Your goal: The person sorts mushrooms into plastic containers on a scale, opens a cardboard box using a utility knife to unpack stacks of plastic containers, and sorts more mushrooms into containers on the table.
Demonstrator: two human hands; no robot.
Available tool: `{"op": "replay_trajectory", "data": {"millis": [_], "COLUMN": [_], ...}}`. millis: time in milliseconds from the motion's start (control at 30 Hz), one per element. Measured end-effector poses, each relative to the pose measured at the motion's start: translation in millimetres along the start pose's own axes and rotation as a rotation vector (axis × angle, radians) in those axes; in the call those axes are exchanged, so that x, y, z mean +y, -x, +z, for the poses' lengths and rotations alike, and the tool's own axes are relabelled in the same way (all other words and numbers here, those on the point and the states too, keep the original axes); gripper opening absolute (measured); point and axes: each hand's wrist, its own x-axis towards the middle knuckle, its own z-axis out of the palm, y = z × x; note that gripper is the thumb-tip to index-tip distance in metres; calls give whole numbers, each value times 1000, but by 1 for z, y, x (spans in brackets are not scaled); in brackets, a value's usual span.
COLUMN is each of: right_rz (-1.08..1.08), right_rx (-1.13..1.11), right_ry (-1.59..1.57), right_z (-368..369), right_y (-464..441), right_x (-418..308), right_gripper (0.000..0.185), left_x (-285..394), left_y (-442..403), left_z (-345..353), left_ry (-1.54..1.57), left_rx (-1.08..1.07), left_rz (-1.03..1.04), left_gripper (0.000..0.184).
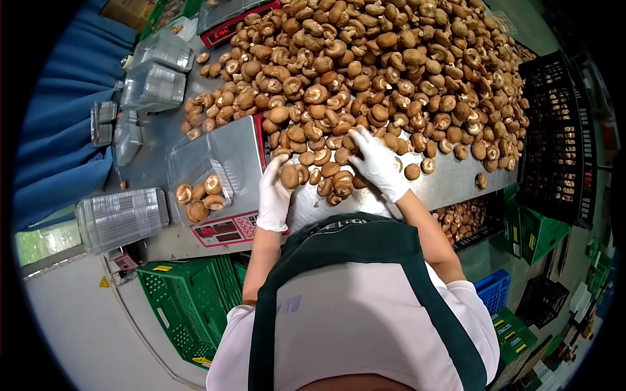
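Observation:
My left hand (274, 195), in a white glove, is closed around mushrooms (290, 176) beside the right edge of a red-and-grey scale (241, 156). My right hand (378, 164), also gloved, reaches into the near edge of a large mushroom pile (385, 65); its fingers are apart, touching mushrooms. Several loose mushrooms (329, 169) lie between the two hands on the metal table (306, 212). On the scale's plate rests a clear plastic box (225, 179) with several mushrooms inside, its lid side raised.
Stacked clear boxes (124, 218) stand left of the scale, with further boxes (154, 85) behind them. A second scale (228, 23) is at the back left. A black crate (554, 137) stands at the right. Green crates (189, 306) are below the table's left side.

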Motion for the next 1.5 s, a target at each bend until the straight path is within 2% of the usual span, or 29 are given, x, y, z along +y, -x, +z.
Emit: {"op": "replay_trajectory", "data": {"millis": [67,100,167,200,233,300,333,367,433,467,500,567,733,767,833,900,967,1033,1067,1133,1167,1200,1233,1267,1300,1400,1500], "right_rz": [-40,-47,9,21,-28,142,147,340,452,336,430,474,469,468,395,282,-53,795,791,1203,1318,1179,1030,899,953,696,599], "right_rx": [23,47,33,28,106,70,97,-35,-58,54,-40,-7,-28,-16,-28,-12,-158,-54,-39,-161,-213,157,376,439,464,361,240], "right_ry": [9,5,-71,-108,-149,-343,-422,-555,-907,-1110,-1184,-1534,-1804,-1802,-1565,-1184,-1469,-1228,-1216,-131,446,205,64,-19,-363,-638,-794], "right_z": [21,23,16,4,7,-12,-16,-31,-39,-37,-53,-46,-54,-65,-102,-148,-181,-183,-186,-188,-191,-185,-173,-170,-164,-135,-106], "right_y": [0,0,0,1,6,10,12,12,14,14,15,18,26,30,43,71,121,190,202,239,248,251,252,224,199,142,82], "right_x": [4,4,5,1,9,5,8,3,10,13,13,26,31,28,17,27,88,185,189,180,179,179,180,150,130,102,75], "right_gripper": [46,42,32,25,33,45,52,48,45,40,39,43,54,54,54,58,60,64,64,63,62,52,45,38,35,32,32], "left_x": [-5,-5,-16,-15,-17,-18,-12,-8,-5,-4,-3,-2,-7,-6,-4,-2,-2,-3,-4,-4,-5,-8,-11,-12,-13,-15,-11], "left_y": [-5,-5,-12,-14,-20,-31,-31,-32,-37,-39,-39,-38,-46,-45,-43,-43,-42,-44,-44,-43,-42,-45,-43,-41,-39,-33,-28], "left_z": [1,4,4,5,3,3,8,13,23,26,31,39,33,34,37,35,35,31,30,29,28,28,25,28,33,38,34], "left_ry": [-213,-310,-539,-613,-611,-1018,-1154,-1151,-1289,-1289,-1285,-1376,-1475,-1473,-1478,-1440,-1374,-1341,-1348,-1350,-1358,-1336,-1328,-1306,-1312,-1327,-1327], "left_rx": [32,38,6,11,14,104,126,127,88,54,42,41,44,31,26,13,1,-14,-10,-8,1,2,-6,-15,-29,-96,-81], "left_rz": [57,48,229,231,236,520,515,515,522,503,503,506,530,529,506,514,534,565,555,551,543,546,541,512,518,549,554], "left_gripper": [19,21,25,30,30,34,42,42,44,44,44,45,47,48,46,45,42,42,41,40,39,38,38,36,36,35,36]}}
